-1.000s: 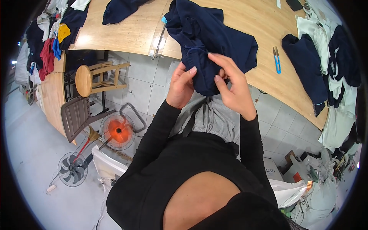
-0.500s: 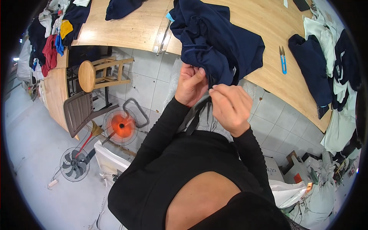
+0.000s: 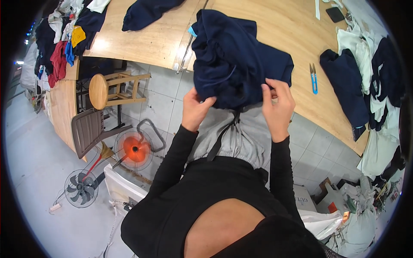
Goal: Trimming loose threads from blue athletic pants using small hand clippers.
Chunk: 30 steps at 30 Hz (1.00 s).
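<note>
The left grip (image 3: 197, 111) pinches the near-left edge of a navy garment (image 3: 254, 56) between thumb and fingers, with the fingertips partly hidden by the cloth. The right grip (image 3: 278, 105) pinches the near-right edge, thumb and forefinger together, the other fingers curled. The garment lies bunched at the front of the desk (image 3: 297, 34), its gathered end pointing toward the person and hanging past the desk's edge. Its long axis runs from that end straight away across the desk, while a flat, wide part juts out to the right. A thin cord (image 3: 226, 77) crosses the gathers, and a light blue scrap (image 3: 192, 31) shows at the left side.

Just right of the garment, blue-handled snips (image 3: 314, 81) lie with blades pointing away from the person. Beyond them, a second navy piece (image 3: 344, 88) slants from far left to near right, beside white cloth (image 3: 355, 51). Leftward, below the desk's level, stand a wooden stool (image 3: 99, 91) and an orange-centred fan (image 3: 135, 149).
</note>
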Tool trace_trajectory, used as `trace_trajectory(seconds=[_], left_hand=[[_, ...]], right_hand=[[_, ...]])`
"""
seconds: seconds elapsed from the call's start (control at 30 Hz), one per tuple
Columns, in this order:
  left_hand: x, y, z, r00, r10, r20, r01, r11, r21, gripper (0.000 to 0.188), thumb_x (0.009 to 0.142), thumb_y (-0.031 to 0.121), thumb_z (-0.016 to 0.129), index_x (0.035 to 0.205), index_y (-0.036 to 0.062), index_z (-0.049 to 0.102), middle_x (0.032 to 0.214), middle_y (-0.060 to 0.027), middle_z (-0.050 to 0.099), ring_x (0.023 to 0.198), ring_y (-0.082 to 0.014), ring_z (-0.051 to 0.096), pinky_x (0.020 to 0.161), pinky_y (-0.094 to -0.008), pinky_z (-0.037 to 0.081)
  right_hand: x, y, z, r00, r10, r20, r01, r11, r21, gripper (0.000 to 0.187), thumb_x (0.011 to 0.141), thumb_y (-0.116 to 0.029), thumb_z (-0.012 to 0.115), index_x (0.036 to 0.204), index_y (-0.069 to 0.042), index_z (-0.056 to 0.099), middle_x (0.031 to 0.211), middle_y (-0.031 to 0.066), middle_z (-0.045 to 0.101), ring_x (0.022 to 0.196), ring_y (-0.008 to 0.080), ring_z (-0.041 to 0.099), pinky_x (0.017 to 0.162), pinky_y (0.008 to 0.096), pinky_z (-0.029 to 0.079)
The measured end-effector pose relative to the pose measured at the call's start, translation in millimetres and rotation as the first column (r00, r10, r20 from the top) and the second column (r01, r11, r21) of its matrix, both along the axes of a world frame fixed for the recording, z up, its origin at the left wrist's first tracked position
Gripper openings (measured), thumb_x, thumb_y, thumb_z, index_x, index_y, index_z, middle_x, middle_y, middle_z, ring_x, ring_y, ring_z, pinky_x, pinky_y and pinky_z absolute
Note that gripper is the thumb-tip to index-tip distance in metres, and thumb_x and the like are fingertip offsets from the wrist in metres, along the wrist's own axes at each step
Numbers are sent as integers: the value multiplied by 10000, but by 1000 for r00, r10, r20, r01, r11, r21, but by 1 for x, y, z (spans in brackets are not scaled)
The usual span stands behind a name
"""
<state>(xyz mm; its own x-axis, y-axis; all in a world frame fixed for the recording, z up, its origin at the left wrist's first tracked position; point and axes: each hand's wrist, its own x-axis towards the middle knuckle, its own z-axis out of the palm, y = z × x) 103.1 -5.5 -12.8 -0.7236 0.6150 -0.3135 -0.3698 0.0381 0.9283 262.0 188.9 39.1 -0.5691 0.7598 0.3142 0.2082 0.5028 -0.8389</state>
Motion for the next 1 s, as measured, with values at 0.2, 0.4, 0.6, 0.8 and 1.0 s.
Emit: trace_trajectory(seconds=[0.2,0.4,0.6,0.8,1.0], left_hand=[[-13,-14,-7,996,66,-52,-71,993,-94,348,870,-67,739,1215,-32,710,1128,-21,762,970,-93,697,896,-262,553],[-9,-1,9,951,119,287,-138,989,45,269,915,-56,712,1161,48,682,1026,9,723,843,-67,632,758,-239,505],[-13,-14,-4,922,33,386,-107,980,171,331,943,-56,654,1250,70,659,1118,-10,729,927,-95,662,782,-258,517],[-13,-17,-12,929,-15,370,-72,973,220,353,944,-37,634,1281,63,664,1177,-24,746,995,-116,687,831,-274,533],[-10,-39,-24,949,-18,313,-24,991,130,361,913,-36,619,1263,39,666,1184,-44,752,1015,-142,700,857,-295,540]], right_hand=[[-25,-12,6,995,102,11,-99,981,-168,58,964,18,760,1022,18,754,900,101,727,703,175,687,631,279,535],[-12,-18,-21,999,-1,36,11,958,-287,70,987,9,740,1049,17,773,933,83,759,727,124,686,648,265,533],[10,-25,-9,998,-16,61,35,943,-331,106,981,11,749,1082,13,781,934,79,763,730,122,679,677,269,533],[-17,-35,32,991,133,-35,-137,959,-247,177,946,30,782,1120,-1,784,949,84,745,727,119,668,649,259,514],[15,10,-20,990,-113,-81,68,901,-429,84,985,-49,801,1061,-15,791,796,9,709,664,29,585,600,243,468]])
